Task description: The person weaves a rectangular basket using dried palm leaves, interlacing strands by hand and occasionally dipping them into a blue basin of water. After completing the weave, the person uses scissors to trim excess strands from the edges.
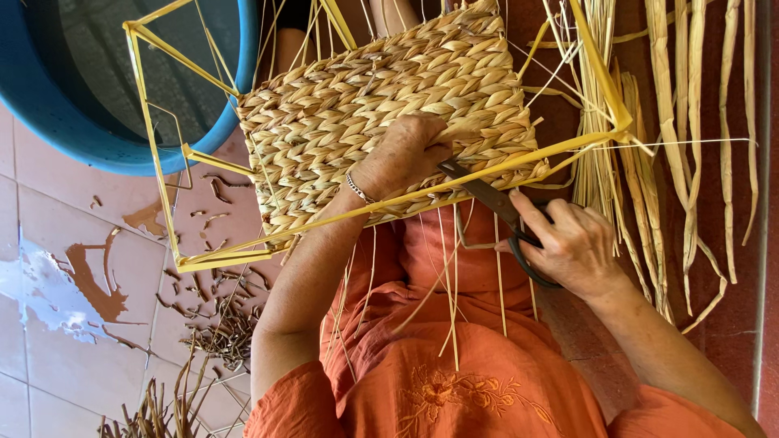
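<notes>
while the left hand [403, 154] presses fingers down on the woven panel [381, 113], right hand [568, 243] grip clenched on dark scissors [495, 203], blades at panel's lower edge; yellow frame [174, 235].

You are working in bright, even daylight with warm, saturated colours. Shadows are soft: a faint one sits under your left hand [403, 154] on the woven panel [381, 113], and the blue tub [49, 113] is dark inside. The wet patch on the floor tiles [49, 284] gives a pale glare. Focus is sharp across the centre, down to the single strands. Toward the corners the picture softens slightly, and the yellow frame [154, 154] bends a little.
</notes>
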